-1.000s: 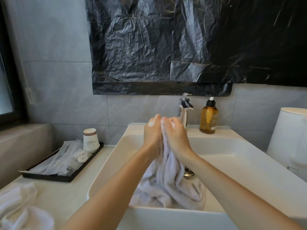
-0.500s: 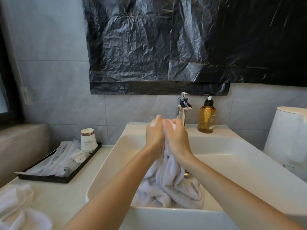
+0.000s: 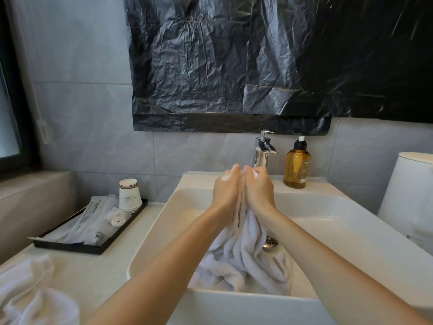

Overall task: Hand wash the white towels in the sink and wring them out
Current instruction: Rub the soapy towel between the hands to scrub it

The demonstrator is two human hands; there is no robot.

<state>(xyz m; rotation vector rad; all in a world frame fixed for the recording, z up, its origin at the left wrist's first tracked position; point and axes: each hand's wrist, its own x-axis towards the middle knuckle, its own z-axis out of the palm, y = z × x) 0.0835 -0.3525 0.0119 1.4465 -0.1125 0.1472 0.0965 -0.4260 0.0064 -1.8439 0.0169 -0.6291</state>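
Observation:
A wet white towel (image 3: 243,259) hangs from my two hands into the white sink (image 3: 332,221); its lower folds lie bunched on the basin floor beside the drain (image 3: 270,242). My left hand (image 3: 227,187) and my right hand (image 3: 259,187) are pressed together above the basin, each gripping the towel's upper part between them. White suds sit on the knuckles. A second white towel (image 3: 28,292) lies crumpled on the counter at the lower left.
A chrome faucet (image 3: 263,151) stands behind my hands, with an amber pump bottle (image 3: 296,167) to its right. A black tray (image 3: 93,247) with packets and paper cups (image 3: 128,195) sits left of the sink. A white toilet tank (image 3: 410,191) is at the right. Black plastic covers the wall above.
My hands stay clasped on the towel, shifting slightly against each other as they rub it. The towel's hanging folds have moved a little.

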